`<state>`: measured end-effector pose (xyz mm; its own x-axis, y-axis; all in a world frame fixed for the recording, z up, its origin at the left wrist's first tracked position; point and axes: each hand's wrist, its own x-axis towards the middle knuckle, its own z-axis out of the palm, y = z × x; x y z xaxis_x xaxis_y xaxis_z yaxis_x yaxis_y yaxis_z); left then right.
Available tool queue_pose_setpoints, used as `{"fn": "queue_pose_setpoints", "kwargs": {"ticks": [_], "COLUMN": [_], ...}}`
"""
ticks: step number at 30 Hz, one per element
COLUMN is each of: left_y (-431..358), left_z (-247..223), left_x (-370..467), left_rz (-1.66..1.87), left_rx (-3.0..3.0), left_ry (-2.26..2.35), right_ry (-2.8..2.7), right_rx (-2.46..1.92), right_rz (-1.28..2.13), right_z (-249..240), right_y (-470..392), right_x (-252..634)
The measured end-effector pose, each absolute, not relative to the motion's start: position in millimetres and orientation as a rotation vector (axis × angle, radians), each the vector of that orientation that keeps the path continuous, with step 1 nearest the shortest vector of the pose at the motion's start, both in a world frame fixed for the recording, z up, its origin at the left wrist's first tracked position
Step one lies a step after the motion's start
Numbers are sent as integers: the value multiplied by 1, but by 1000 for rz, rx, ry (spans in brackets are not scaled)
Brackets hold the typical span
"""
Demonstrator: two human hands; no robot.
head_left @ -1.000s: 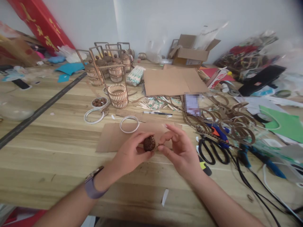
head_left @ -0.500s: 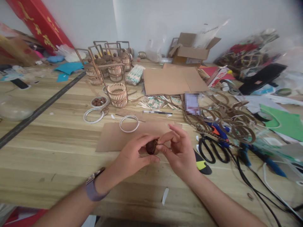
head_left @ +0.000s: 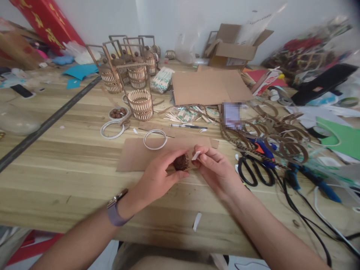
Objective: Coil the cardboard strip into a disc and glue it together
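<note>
1. The left hand (head_left: 157,180) pinches a small dark brown ball (head_left: 180,162) between thumb and fingers (head_left: 176,153), holding it just above the surface (head_left: 70,176).
2. The ball hangs over the near edge of a flat cardboard sheet (head_left: 135,155), the landmark for what follows.
3. The right hand (head_left: 219,172) sits just right of the ball, thumb and forefinger pressed together on a small white strip (head_left: 196,155); the strip's tip lies close beside the ball, and I cannot tell whether the two touch.
4. A watch with a purple strap (head_left: 115,213) wraps the left wrist, nearer the camera than the sheet.
5. A white ring (head_left: 155,139) lies on the far edge of the sheet.
6. Another white ring (head_left: 112,129) lies left of and beyond the sheet, with a small dish of brown balls (head_left: 118,112) just behind it.
7. A slatted round basket (head_left: 140,104) stands beyond the sheet, and more such baskets with tall handles (head_left: 123,69) cluster farther back.
8. Black-handled scissors (head_left: 254,172) lie to the right of the sheet, near a blue glue gun (head_left: 264,148) and a heap of curved cardboard strips (head_left: 284,135).
9. A white scrap (head_left: 197,221) lies on the surface nearer the camera than the sheet, between the two forearms.
</note>
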<state>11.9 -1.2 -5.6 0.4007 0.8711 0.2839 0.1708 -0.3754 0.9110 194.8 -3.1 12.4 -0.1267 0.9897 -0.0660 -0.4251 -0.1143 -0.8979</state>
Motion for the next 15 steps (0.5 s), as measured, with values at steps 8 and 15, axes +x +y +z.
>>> {"fn": "queue_pose_setpoints", "kwargs": {"ticks": [8, 15], "left_y": [-3, -4], "left_z": [0, 3], "left_x": [15, 15], "left_rz": [987, 975], "left_rx": [1674, 1674], "left_ry": [940, 925], "right_ry": [-867, -820], "right_rx": [-881, -887], "right_rz": [1644, 1699], "right_z": [10, 11], "right_y": [-3, -3], "right_x": [192, 187]}}
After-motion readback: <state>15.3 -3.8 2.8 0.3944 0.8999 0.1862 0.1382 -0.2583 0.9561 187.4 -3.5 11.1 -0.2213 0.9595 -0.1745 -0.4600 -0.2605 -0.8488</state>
